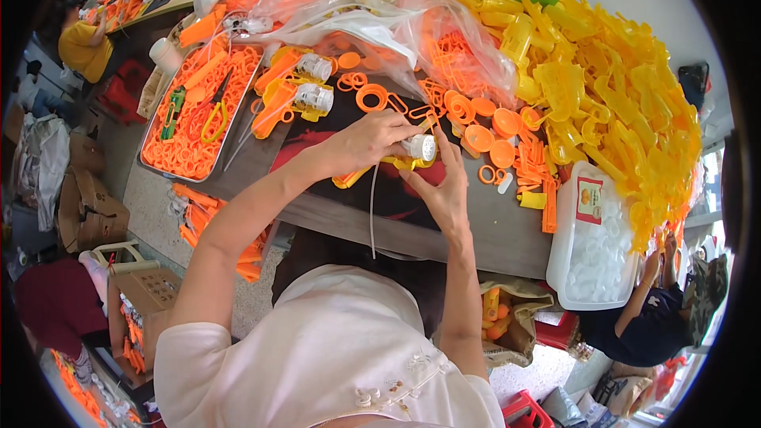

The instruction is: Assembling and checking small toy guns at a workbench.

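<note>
My left hand (366, 141) grips a small yellow and orange plastic toy piece (400, 162) with a white ribbed cap (421, 147) at its end. A thin white tube (372, 206) hangs down from it. My right hand (445, 189) is at the same piece from the right, fingertips touching the cap and the yellow body. Both hands work just above the dark table top (357, 190). Two finished-looking yellow and orange pieces with white caps (307, 83) lie a little beyond my left hand.
A metal tray (151, 160) of orange parts lies at the left. Clear bags of orange parts (333, 0) sit at the back, a heap of yellow parts (602, 103) at the right, a white tub of clear pieces (594, 246) near the edge. Other people sit around.
</note>
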`<state>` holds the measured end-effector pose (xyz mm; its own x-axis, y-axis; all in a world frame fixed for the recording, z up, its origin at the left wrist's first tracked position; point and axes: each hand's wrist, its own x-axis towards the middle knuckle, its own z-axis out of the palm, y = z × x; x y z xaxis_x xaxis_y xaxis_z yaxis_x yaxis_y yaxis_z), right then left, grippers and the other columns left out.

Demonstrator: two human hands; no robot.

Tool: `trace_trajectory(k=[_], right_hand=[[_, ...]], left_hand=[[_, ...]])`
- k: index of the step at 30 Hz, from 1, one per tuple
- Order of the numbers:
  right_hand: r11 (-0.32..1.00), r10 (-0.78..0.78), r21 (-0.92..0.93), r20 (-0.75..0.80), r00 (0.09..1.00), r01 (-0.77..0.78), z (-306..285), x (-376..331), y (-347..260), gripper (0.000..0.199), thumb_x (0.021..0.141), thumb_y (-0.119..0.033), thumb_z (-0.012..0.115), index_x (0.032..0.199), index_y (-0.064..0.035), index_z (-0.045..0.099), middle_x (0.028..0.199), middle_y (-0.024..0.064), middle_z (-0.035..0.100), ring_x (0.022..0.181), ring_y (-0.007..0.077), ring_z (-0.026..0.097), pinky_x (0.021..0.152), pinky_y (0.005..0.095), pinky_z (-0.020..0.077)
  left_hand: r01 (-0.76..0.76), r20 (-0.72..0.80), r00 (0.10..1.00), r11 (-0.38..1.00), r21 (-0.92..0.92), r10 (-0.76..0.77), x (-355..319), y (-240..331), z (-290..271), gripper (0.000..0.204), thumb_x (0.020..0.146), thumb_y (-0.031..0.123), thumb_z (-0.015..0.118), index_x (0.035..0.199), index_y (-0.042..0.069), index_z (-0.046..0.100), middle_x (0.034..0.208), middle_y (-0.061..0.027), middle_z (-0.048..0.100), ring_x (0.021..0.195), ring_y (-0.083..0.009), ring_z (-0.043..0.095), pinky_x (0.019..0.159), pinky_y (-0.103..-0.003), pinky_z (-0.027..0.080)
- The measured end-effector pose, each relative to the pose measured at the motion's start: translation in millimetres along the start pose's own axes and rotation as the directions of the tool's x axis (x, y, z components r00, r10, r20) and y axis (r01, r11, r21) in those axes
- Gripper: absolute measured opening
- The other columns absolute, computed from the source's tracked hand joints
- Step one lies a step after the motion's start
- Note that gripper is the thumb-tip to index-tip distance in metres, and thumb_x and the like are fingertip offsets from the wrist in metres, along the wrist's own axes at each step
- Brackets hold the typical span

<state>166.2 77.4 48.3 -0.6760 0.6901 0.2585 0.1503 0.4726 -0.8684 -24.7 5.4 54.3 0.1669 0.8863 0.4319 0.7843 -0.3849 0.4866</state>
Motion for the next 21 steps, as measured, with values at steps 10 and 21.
trace_trajectory(k=[10, 21], right_hand=[[0.993, 0.041, 0.114, -0.019, 0.999, -0.039, -1.7, -1.8, 7.8, 0.088, 0.069, -0.005, 0.086, 0.144, 0.0004, 0.041, 0.118, 0.0132, 0.061, 0.106, 0.0215, 0.062, 0.093, 0.0336, 0.0508], [0.827, 0.020, -0.512, -0.387, 0.922, -0.233, -88.2, -27.8, 67.6, 0.015, 0.081, -0.009, 0.074, 0.094, -0.0043, 0.069, 0.098, 0.0111, 0.063, 0.095, 0.0290, 0.057, 0.086, 0.0418, 0.0443]], left_hand=[[0.076, -0.005, 0.997, 0.997, -0.014, -0.076, 3.4, 9.8, 6.2, 0.036, 0.079, 0.005, 0.072, 0.115, 0.001, 0.067, 0.101, -0.0101, 0.066, 0.097, -0.0265, 0.061, 0.086, -0.036, 0.049], [0.197, -0.227, 0.957, 0.978, 0.062, -0.178, -22.2, 11.0, 50.9, 0.035, 0.075, 0.020, 0.077, 0.109, 0.012, 0.071, 0.108, 0.0015, 0.062, 0.098, -0.0211, 0.054, 0.090, -0.038, 0.043]])
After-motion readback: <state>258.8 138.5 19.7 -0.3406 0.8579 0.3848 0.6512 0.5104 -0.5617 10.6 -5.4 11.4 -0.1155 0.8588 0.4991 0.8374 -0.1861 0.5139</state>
